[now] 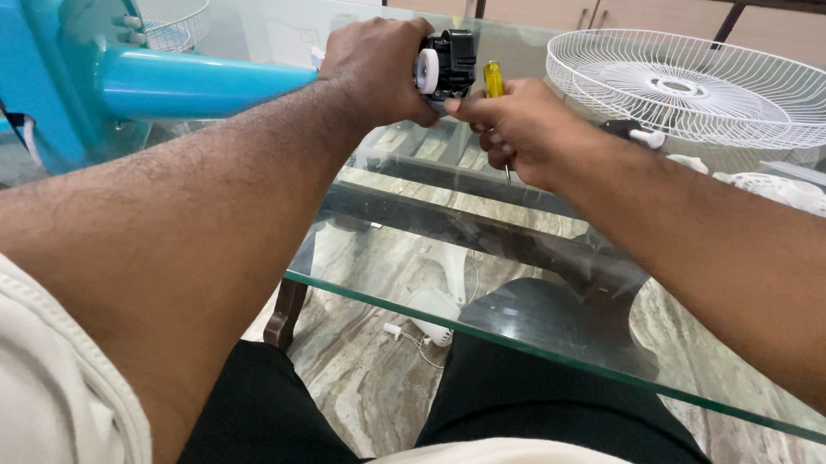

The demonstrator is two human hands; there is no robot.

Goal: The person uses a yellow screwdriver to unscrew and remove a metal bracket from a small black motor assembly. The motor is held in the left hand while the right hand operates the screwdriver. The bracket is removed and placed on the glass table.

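Two hands, left hand gripping motor, right hand gripping screwdriver

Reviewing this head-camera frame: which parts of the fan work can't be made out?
- Screwdriver: only the yellow handle top and a bit of shaft show; the right hand hides the rest.
- Black motor unit: the left hand covers its near side.
- Blue fan stand: cut off by the left edge.
- White fan guard: its near rim blurs into glass reflections.
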